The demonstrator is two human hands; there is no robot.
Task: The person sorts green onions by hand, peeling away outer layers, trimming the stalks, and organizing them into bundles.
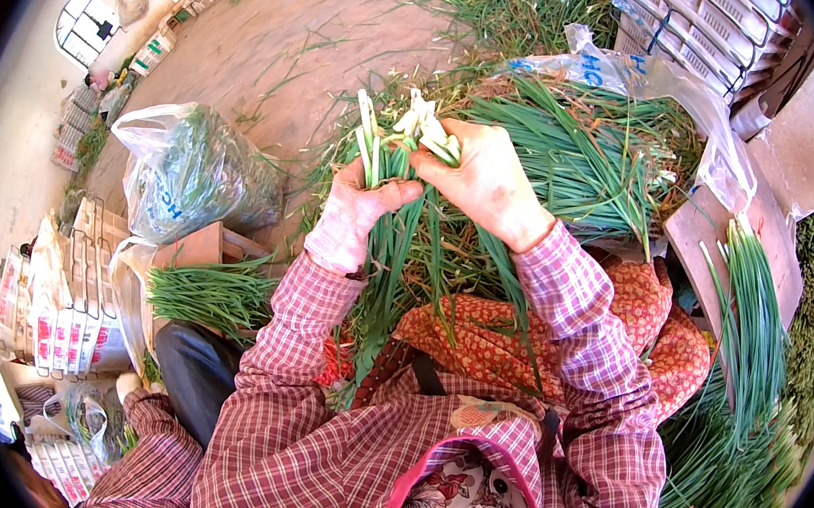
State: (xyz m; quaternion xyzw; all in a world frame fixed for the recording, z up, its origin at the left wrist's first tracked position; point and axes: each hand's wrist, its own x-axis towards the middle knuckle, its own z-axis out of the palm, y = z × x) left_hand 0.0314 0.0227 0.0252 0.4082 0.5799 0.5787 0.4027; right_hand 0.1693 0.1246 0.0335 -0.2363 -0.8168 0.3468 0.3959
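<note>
My left hand point(354, 218) is closed around a small bunch of chives point(397, 216), their pale stem ends up and the long green leaves hanging toward my lap. Right beside it, my right hand point(484, 171) pinches the white stem ends point(422, 123) between thumb and fingers. Both hands meet above my lap, which a red-orange flowered cloth point(486, 345) partly covers. Just beyond my right hand lies a large heap of chives point(564, 147), with loose trimmings under and around it.
A clear plastic bag point(195, 170) full of greens stands at the left, near a bundle of chives point(212, 292). Bundled chives point(757, 307) hang over a board at the right. Crates point(707, 33) are stacked at far right. Another person's plaid sleeve point(153, 450) shows lower left.
</note>
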